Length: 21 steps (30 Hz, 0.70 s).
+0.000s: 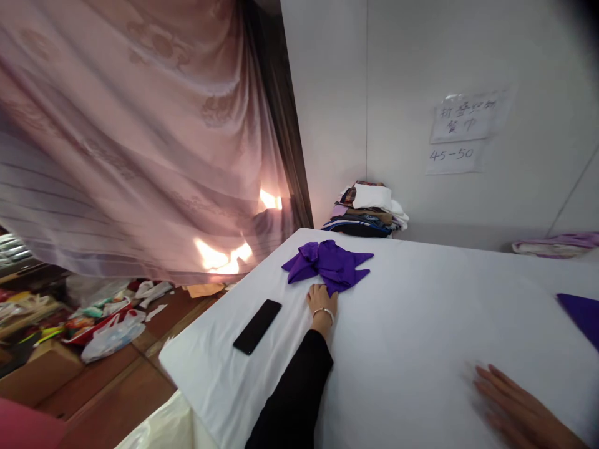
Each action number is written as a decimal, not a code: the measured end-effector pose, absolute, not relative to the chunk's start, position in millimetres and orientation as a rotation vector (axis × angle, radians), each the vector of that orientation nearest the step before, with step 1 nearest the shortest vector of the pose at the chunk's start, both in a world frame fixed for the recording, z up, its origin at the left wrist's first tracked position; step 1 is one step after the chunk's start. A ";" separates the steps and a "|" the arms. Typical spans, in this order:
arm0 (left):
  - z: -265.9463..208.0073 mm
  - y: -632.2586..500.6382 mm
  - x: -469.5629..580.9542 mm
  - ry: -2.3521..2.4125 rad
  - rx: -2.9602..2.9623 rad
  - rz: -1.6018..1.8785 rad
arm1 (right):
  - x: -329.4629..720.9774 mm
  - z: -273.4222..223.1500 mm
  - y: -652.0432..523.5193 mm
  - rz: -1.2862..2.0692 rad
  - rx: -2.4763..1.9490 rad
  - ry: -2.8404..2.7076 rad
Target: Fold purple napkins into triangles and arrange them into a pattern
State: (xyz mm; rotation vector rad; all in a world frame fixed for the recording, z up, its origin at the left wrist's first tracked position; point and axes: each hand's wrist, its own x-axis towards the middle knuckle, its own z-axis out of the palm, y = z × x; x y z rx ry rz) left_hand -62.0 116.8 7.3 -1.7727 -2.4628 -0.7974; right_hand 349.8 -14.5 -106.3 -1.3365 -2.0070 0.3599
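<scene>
A purple cloth napkin (337, 267), folded into a shape with several pointed ends, lies towards the far left of the white-covered table (397, 337). At its near edge is my left hand (322, 304), wearing a bracelet; the fingers are curled and a tip of the cloth sits between them and the thumb. My right hand (517, 399) is at the lower right over the table, blurred by motion, fingers stretched out and holding nothing. Another piece of purple cloth (583, 317) lies at the right edge, partly out of view.
Left of my forearm lies a black phone (257, 327). Stacked clothes (365, 212) stand behind the table against the wall, with more folded fabric (552, 245) at the right. A pink curtain (154, 137) hangs at the left, above bags and boxes (51, 371) on the floor.
</scene>
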 end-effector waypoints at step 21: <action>-13.2 -34.9 33.3 -2.058 -2.905 -1.745 | 193.2 -7.1 -70.6 1.383 -0.892 -0.578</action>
